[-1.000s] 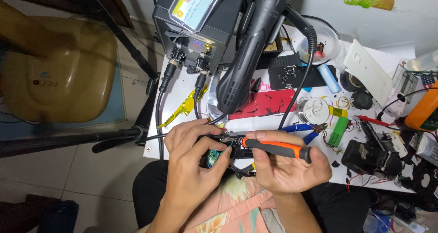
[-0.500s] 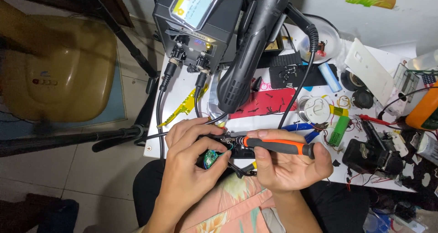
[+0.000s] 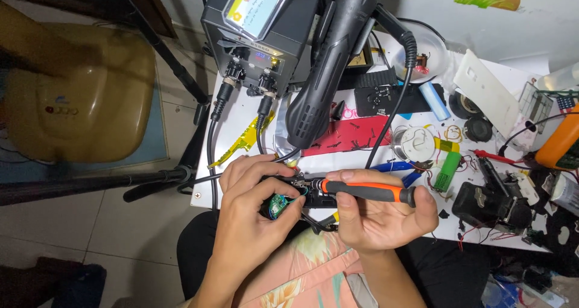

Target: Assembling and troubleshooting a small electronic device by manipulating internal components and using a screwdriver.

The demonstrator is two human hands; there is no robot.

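Observation:
My left hand (image 3: 250,214) grips a small black device (image 3: 301,194) with a green circuit board (image 3: 278,206) showing at its end, holding it at the table's near edge. My right hand (image 3: 377,214) holds a screwdriver with an orange and black handle (image 3: 371,191), lying level and pointing left, its tip against the top of the device. Thin wires trail from the device below the hands.
A black soldering station (image 3: 265,39) stands at the back of the white table (image 3: 241,112), its hot-air wand (image 3: 329,73) hanging over the middle. Red mat (image 3: 350,142), blue pliers (image 3: 398,166), green cell (image 3: 446,170), black blocks and wires crowd the right. A yellow stool (image 3: 78,97) stands left.
The hands and the screwdriver have barely shifted; the view has moved slightly.

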